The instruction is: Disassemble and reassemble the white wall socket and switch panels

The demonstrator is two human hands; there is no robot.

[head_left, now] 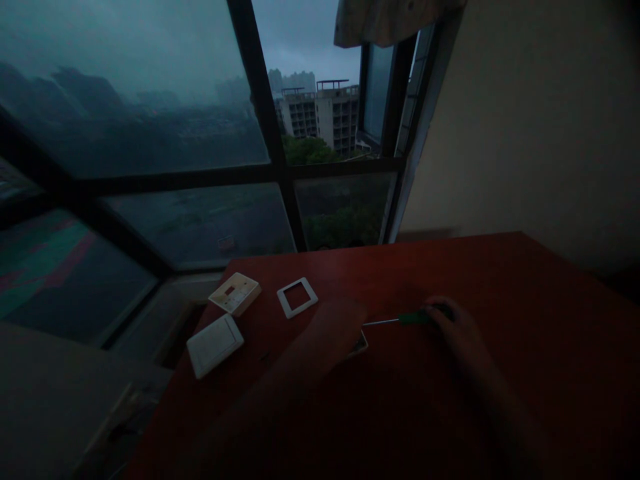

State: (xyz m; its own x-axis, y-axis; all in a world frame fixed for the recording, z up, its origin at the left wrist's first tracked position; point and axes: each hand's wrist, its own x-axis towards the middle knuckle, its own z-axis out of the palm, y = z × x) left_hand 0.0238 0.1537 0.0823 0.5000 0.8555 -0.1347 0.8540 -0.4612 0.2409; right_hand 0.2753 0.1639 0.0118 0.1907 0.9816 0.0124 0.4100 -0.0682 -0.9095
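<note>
My right hand point(453, 323) is closed around the green handle of a screwdriver point(414, 319), whose thin metal shaft points left. The shaft's tip ends at my left hand point(340, 327), which hides it. Under and beside that hand, a pale-edged box-like piece point(359, 345) shows only one corner. The left fingers are turned away from view and too dark to make out. Just beyond the left hand, a white square frame point(285, 303) lies flat on the table.
The reddish-brown table point(500, 280) reaches to large windows. At its left edge sit an open white mounting box point(240, 293) and a white switch panel point(215, 345). A small dark piece point(264, 357), perhaps a screw, lies near them. A plain wall point(530, 133) stands at right.
</note>
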